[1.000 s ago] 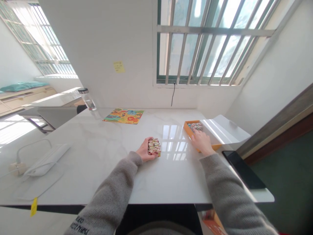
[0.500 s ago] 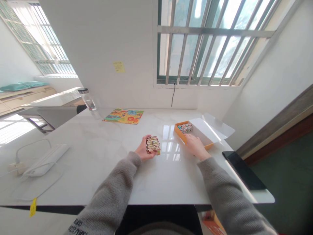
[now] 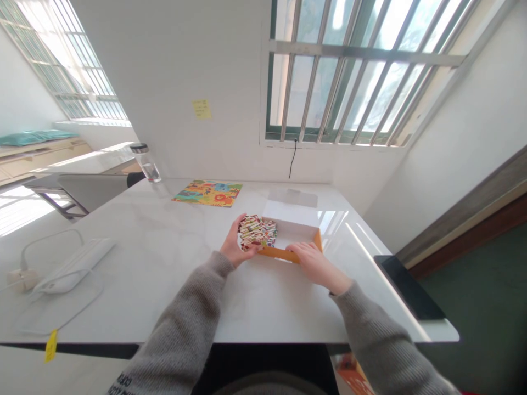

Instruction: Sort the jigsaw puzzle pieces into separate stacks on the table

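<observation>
My left hand (image 3: 234,244) grips a stack of picture cards (image 3: 251,231) at the orange box (image 3: 284,254); my right hand (image 3: 315,267) sits at its near rim, grip unclear; the stack seems to want lowering beside the cards (image 3: 269,233) inside

Orange box rim (image 3: 280,254), red-and-cream patterned tiles (image 3: 251,230), grey knit sleeve (image 3: 193,312), multicoloured animal-print mat (image 3: 208,193).

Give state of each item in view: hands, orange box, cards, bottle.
Left hand: holding a stack of printed cards
Right hand: on the orange box's near rim
Orange box: open, white lid raised beyond it
Loose cards: inside the box
Clear bottle: standing, capped, on the table
</observation>
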Tool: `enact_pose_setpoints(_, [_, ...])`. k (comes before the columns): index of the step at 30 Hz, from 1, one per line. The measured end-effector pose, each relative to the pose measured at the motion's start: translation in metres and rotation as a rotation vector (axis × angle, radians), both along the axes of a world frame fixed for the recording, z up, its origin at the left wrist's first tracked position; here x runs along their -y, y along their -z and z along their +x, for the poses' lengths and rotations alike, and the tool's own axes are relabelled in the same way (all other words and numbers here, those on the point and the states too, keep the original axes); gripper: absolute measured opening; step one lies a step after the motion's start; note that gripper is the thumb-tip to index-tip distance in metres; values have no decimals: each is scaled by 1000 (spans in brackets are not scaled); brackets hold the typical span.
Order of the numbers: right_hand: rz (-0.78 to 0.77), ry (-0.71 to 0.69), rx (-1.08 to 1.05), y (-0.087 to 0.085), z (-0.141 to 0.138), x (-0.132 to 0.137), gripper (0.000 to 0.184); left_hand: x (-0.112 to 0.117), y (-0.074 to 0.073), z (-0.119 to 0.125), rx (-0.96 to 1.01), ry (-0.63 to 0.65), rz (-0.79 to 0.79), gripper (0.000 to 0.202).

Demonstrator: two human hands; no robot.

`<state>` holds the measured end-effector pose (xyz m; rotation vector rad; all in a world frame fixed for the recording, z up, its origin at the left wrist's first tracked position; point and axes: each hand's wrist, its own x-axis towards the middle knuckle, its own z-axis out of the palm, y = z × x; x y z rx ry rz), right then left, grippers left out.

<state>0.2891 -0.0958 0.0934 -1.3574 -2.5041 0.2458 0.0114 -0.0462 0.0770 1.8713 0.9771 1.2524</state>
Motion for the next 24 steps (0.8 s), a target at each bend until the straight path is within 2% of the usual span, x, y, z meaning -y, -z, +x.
enact_pose_setpoints(4, [-55, -66, -34, -10, -4, 11, 41, 1, -1, -3, 38, 50, 13, 107])
enact_pose_setpoints(7, [-52, -76, -178, -23, -11, 11, 34, 2, -1, 0, 31, 83, 5, 111])
enact_pose_setpoints(8, [-37, -77, -254, -27, -15, 9, 39, 3, -1, 0, 26, 85, 14, 112])
enact_pose_setpoints(10, [-3, -108, -391, -37, -26, 3, 61, 3, 0, 2, -8, 78, 48, 113])
enact_pose_setpoints(13, [-7, -210, -448, -47, -43, -11, 83, 4, 0, 3, -95, 42, 109, 116])
enact_pose_setpoints(18, [-144, -285, -423, -50, -57, -34, 88, 4, 3, 4, -135, 67, 119, 122])
enact_pose_setpoints(22, [-181, -308, -473, -47, -52, -43, 97, 3, 5, 6, -137, 61, 145, 118])
enact_pose_setpoints(24, [-228, -263, -543, -44, -45, -46, 95, 0, 8, 5, -156, 49, 173, 115])
